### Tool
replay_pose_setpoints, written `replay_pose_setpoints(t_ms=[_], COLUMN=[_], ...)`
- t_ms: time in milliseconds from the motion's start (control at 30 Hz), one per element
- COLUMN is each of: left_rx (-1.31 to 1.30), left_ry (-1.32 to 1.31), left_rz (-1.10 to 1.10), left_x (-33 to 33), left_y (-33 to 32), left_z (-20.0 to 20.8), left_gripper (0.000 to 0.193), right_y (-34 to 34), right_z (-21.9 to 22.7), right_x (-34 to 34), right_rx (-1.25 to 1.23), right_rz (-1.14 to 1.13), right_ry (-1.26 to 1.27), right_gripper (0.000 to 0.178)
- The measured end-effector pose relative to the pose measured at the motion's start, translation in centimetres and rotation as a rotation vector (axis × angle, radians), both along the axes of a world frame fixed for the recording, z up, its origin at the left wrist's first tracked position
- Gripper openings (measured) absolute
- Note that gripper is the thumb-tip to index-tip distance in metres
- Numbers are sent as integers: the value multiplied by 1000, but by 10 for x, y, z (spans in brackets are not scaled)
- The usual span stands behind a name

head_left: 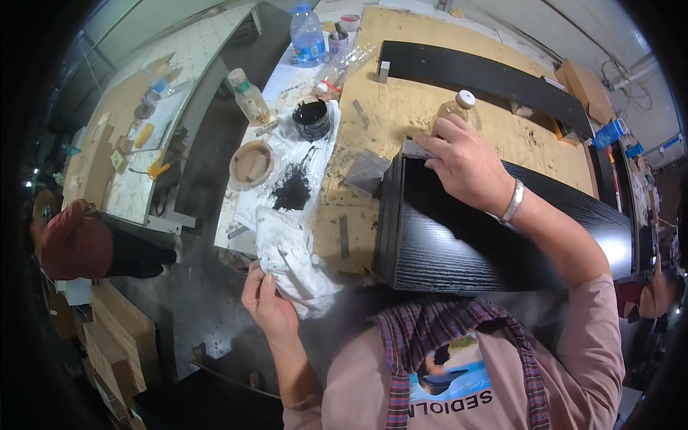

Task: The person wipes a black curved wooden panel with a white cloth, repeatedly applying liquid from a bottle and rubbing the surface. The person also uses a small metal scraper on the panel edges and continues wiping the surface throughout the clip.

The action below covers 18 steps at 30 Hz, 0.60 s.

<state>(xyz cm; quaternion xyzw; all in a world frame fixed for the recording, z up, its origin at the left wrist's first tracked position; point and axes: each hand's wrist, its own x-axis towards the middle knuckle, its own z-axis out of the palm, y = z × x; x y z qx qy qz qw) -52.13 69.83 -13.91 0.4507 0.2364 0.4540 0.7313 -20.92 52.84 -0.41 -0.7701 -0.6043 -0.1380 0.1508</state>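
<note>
My left hand (pixel 269 302) pinches the edge of a white cloth (pixel 285 252) smudged with black, which hangs over the table's near edge. My right hand (pixel 464 159) is over the far left corner of a glossy black wood-grained panel (pixel 502 229), fingers closed together. Beside its fingertips is a small pale grey block (pixel 414 149); whether the fingers grip it or something smaller is hidden. Just beyond that hand stands a clear bottle with a white cap (pixel 466 99). A crumpled clear plastic piece (pixel 365 172) lies left of the panel.
At left on the table are a black-stained pot (pixel 312 119), a round tan dish (pixel 251 165), a capped bottle (pixel 248 97) and a large water bottle (pixel 307 36). Another black panel (pixel 480 75) lies at the back. A person (pixel 79 240) is at the far left.
</note>
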Motion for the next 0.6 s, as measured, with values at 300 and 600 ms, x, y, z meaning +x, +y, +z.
replay_pose_setpoints(t_ms=[300,600], left_rx=[-88,-38], left_ry=[-18,6], left_rz=[15,-3], left_x=[-15,-15], left_y=[-8,-13], left_z=[-8,4], left_gripper=[14,17], right_y=[-18,16], right_z=[-7,-5], right_x=[-56,19], right_rx=[-76,-12], right_rz=[432,90], right_ry=[285,218], right_gripper=[18,31])
